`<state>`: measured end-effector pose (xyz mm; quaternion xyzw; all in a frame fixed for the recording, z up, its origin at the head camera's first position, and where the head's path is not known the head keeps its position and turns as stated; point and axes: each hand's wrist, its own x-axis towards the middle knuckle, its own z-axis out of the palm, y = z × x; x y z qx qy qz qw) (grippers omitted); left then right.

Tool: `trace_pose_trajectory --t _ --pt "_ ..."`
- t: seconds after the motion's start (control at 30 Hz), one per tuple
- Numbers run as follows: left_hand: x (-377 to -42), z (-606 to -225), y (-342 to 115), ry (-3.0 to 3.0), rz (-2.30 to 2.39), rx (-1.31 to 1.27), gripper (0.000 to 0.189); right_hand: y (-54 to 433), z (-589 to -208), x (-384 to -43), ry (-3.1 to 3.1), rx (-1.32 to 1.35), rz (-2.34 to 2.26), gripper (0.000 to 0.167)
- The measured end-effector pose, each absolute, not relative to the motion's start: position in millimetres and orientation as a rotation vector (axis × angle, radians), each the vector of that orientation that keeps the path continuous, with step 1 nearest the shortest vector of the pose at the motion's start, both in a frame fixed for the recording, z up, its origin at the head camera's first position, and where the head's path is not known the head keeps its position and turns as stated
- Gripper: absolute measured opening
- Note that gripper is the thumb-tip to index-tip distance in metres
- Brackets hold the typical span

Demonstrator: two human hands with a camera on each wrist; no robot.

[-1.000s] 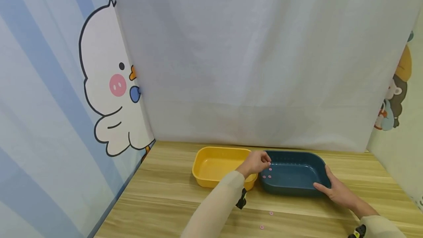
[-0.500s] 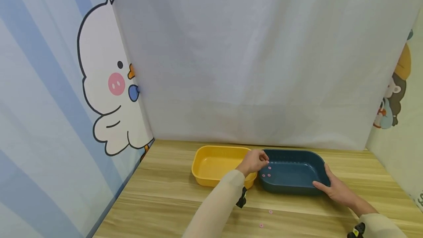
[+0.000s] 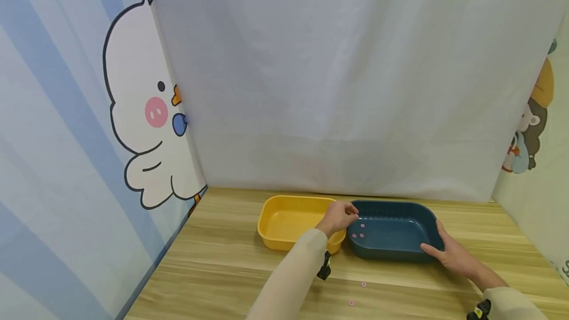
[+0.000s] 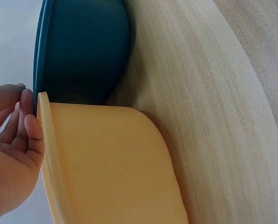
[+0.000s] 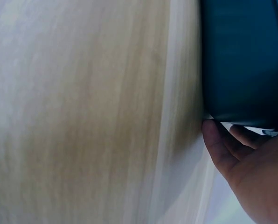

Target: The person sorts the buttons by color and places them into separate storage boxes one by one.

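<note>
A dark teal tray (image 3: 395, 237) stands beside a yellow tray (image 3: 284, 226), their ends together. My left hand (image 3: 339, 217) hovers where the two rims meet, thumb and index fingertips pinched at the teal tray's left end. The small pink ring seen at those fingertips earlier is now hidden by them. Inside the teal tray, near its left end, lie three pink rings, one a pink ring (image 3: 362, 225) set farther back. My right hand (image 3: 454, 256) holds the teal tray's right end, thumb along the front and fingers around the side; the right wrist view shows its fingers (image 5: 217, 142) against the wall.
Two more pink rings lie on the wooden tabletop (image 3: 213, 270), a ring (image 3: 364, 284) in front of the teal tray and another ring (image 3: 351, 303) closer to me. A grey cloth (image 3: 338, 88) hangs behind the table. Patterned curtains flank both sides.
The left fingertips have drawn slightly left, and the pink ring at them has gone out of sight. The view shifted a little; right hand and trays hold still.
</note>
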<state>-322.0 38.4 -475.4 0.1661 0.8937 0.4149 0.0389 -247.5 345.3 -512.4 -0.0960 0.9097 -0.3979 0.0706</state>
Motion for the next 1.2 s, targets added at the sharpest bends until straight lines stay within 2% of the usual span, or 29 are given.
trace_pose_trajectory --t 0.6,0.9,1.2 --pt "-318 -472 30 2.620 1.392 0.471 0.018 344 -510 -248 2.727 -0.275 -1.178 0.098" --pt "-302 -451 15 2.603 1.209 0.705 0.016 345 -511 -248 2.727 -0.281 -1.193 0.098" --pt "-269 -441 7 2.454 0.995 1.005 0.012 344 -510 -247 2.727 -0.281 -1.169 0.097"
